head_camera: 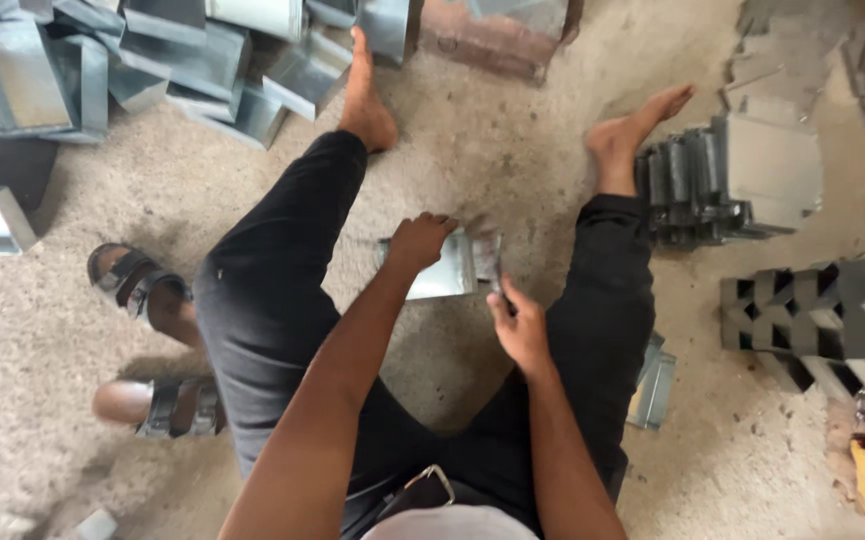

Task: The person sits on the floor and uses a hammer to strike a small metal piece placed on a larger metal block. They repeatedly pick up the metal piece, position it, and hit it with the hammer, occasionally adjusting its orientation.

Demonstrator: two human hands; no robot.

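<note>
I sit on a concrete floor with my legs spread, in black trousers. Between my knees lies a folded sheet-metal piece [448,272], grey and shiny. My left hand [419,240] rests on its left end with the fingers curled over the top edge. My right hand [518,322] grips the piece's right end, where the metal looks blurred. Both bare feet [365,98] point away from me.
Finished sheet-metal boxes [168,65] are piled at the top left. A stack of folded metal parts [698,185] stands by my right foot, and a row of them [828,310] lies at the right. Sandals [143,290] sit at the left. Another metal piece [653,390] lies under my right thigh.
</note>
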